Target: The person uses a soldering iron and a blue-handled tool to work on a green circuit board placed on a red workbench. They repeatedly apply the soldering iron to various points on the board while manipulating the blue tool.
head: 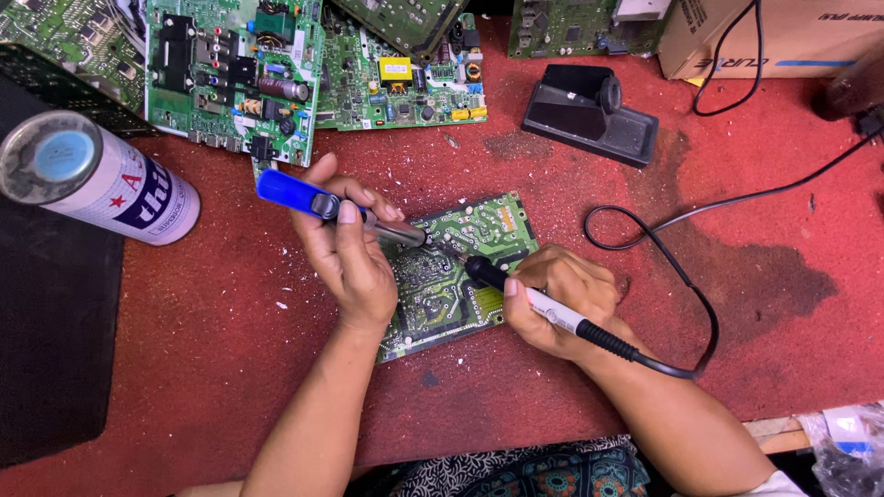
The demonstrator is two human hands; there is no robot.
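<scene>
A green circuit board lies solder side up on the red mat, between my hands. My left hand grips a blue-handled desoldering pump, its metal tip resting on the board's upper part. My right hand holds a soldering iron with a white and black handle. The iron's tip points up-left and meets the pump tip over the board. The iron's black cable loops away to the right.
Several other green circuit boards are stacked at the top left. A white spray can lies on a black box at left. A black soldering iron stand sits at top centre, a cardboard box at top right.
</scene>
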